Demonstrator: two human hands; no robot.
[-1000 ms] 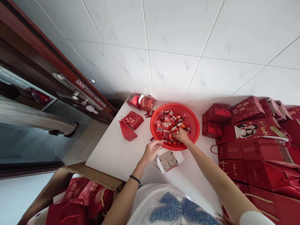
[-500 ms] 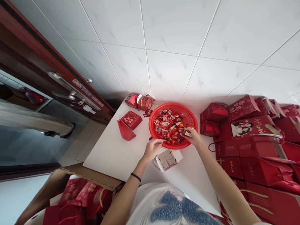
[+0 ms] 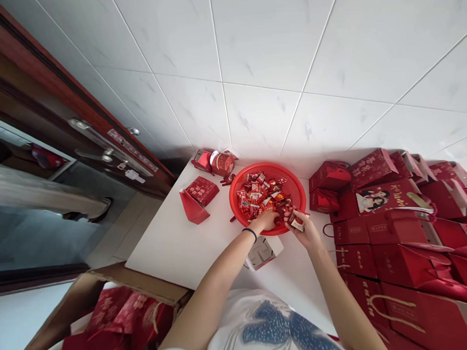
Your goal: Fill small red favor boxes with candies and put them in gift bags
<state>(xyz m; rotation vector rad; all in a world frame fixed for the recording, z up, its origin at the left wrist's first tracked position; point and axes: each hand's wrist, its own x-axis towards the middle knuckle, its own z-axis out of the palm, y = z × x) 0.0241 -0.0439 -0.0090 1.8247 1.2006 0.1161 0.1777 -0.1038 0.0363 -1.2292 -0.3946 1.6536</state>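
Red plastic basket (image 3: 266, 166) looks pretty loaded, so how much is left?

Plenty, I'd say. Loads of wrapped candies (image 3: 255, 194) are sitting in it. My right hand (image 3: 303, 233) is closed around at least one wrapped sweet (image 3: 296, 222), up by the basket's near right edge.

And the other one?

Left hand (image 3: 266, 221) is down in the basket, fingers at the near side of the pile. Can't tell if they've actually got hold of anything.

Any in the box yet?

None that I can see. That white-lined box (image 3: 263, 252) is open between me and the basket, bottom flaps showing, though my left forearm is close against it. Rows of red gift bags (image 3: 388, 227) are on my right, but no clue whether they're filled.
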